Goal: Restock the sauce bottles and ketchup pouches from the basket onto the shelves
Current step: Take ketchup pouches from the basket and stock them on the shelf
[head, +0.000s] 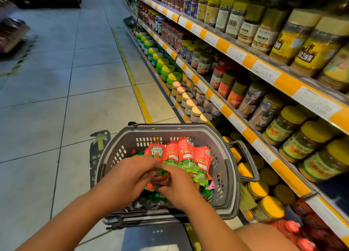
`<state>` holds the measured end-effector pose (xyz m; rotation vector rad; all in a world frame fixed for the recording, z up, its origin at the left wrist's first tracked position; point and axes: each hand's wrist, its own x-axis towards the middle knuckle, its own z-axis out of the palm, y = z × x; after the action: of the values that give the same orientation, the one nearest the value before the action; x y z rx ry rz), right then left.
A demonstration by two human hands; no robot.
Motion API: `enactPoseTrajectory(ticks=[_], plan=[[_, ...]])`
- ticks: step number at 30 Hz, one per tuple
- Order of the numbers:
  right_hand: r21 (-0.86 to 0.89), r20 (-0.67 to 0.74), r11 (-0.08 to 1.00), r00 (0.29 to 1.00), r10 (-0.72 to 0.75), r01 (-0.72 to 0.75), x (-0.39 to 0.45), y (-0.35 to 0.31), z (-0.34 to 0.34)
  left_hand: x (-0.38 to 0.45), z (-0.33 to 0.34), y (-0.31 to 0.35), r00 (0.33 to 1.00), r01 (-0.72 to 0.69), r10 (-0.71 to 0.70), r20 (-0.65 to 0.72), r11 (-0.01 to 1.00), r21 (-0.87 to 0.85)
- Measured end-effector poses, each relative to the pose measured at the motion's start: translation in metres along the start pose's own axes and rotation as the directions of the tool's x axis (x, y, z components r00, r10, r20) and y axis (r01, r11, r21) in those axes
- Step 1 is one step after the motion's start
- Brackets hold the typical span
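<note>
A grey plastic basket [222, 135] stands on the floor in front of me, beside the shelves. Inside it lies a row of red and green ketchup pouches [181, 152], with more packs underneath. Both my hands are in the basket. My left hand [128, 177] and my right hand [179, 186] both grip a dark red pouch [161, 179] between them, fingers curled round it. No sauce bottles show clearly in the basket.
Shelves [283, 81] with orange price strips run along the right, packed with jars with yellow, green and cream lids. A yellow floor line [136, 84] runs beside them. The tiled aisle [56, 99] lies to the left. The basket handle [247, 160] leans toward the shelf.
</note>
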<state>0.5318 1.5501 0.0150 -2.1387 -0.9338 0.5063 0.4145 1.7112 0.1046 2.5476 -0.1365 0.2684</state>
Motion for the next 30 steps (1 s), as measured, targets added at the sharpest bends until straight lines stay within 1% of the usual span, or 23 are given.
enactPoseTrajectory(ticks=[1,2,3,5,6,9,11,12,13,14,16,17,18,19,21,24,28,30], plan=[[0.005,0.007,1.000,1.000,0.027,-0.027,-0.002,0.002,-0.002,0.002,0.002,0.002,1.000,0.003,-0.003,-0.017,0.999,-0.036],[0.024,-0.002,0.998,0.999,0.050,-0.050,-0.003,0.004,-0.004,0.005,0.004,0.004,0.999,0.034,-0.038,-0.039,0.995,-0.098],[0.033,-0.017,0.997,0.997,0.074,-0.073,-0.004,0.006,-0.006,0.008,0.004,0.004,0.993,0.089,-0.101,-0.057,0.978,-0.189],[0.061,-0.062,0.991,0.991,0.122,-0.118,-0.007,0.009,-0.009,0.018,0.007,0.001,0.960,0.216,-0.268,-0.075,0.889,-0.405],[0.075,-0.087,0.988,0.986,0.143,-0.137,-0.008,0.010,-0.011,0.026,0.011,-0.004,0.935,0.260,-0.342,-0.091,0.839,-0.478],[0.092,-0.155,0.975,0.965,0.213,-0.200,-0.011,0.014,-0.016,0.053,0.038,-0.033,0.841,0.368,-0.525,-0.131,0.733,-0.572],[0.120,-0.169,0.965,0.953,0.253,-0.235,-0.015,0.019,-0.020,0.072,0.059,-0.056,0.758,0.452,-0.647,-0.082,0.612,-0.649],[0.125,-0.172,0.960,0.948,0.268,-0.249,-0.016,0.021,-0.022,0.080,0.070,-0.068,0.711,0.503,-0.701,-0.053,0.561,-0.657],[0.131,-0.176,0.955,0.942,0.286,-0.265,-0.018,0.023,-0.023,0.088,0.081,-0.082,0.670,0.563,-0.741,-0.041,0.543,-0.623],[0.142,-0.184,0.950,0.936,0.301,-0.277,-0.019,0.024,-0.025,0.093,0.092,-0.097,0.635,0.645,-0.771,-0.041,0.559,-0.522],[0.166,-0.208,0.940,0.921,0.329,-0.298,-0.021,0.027,-0.029,0.099,0.112,-0.123,0.593,0.780,-0.804,-0.049,0.589,-0.211],[0.181,-0.217,0.936,0.916,0.338,-0.302,-0.022,0.028,-0.031,0.101,0.120,-0.133,0.589,0.804,-0.807,-0.042,0.590,-0.067],[0.196,-0.221,0.933,0.914,0.341,-0.301,-0.024,0.030,-0.032,0.104,0.125,-0.140,0.588,0.809,-0.808,-0.032,0.587,0.037],[0.212,-0.218,0.930,0.913,0.344,-0.300,-0.025,0.031,-0.034,0.107,0.129,-0.144,0.579,0.812,-0.815,-0.019,0.575,0.094],[0.232,-0.212,0.925,0.913,0.349,-0.300,-0.028,0.033,-0.038,0.113,0.130,-0.144,0.570,0.818,-0.822,-0.009,0.566,0.106],[0.270,-0.207,0.912,0.907,0.367,-0.308,-0.033,0.034,-0.041,0.112,0.125,-0.139,0.579,0.815,-0.815,-0.026,0.577,0.062],[0.367,-0.241,0.875,0.877,0.416,-0.315,-0.039,0.032,-0.051,0.098,0.115,-0.128,0.564,0.814,-0.821,-0.085,0.570,-0.109],[0.414,-0.250,0.851,0.859,0.447,-0.322,-0.042,0.030,-0.055,0.089,0.110,-0.122,0.561,0.806,-0.824,-0.082,0.566,-0.172]])
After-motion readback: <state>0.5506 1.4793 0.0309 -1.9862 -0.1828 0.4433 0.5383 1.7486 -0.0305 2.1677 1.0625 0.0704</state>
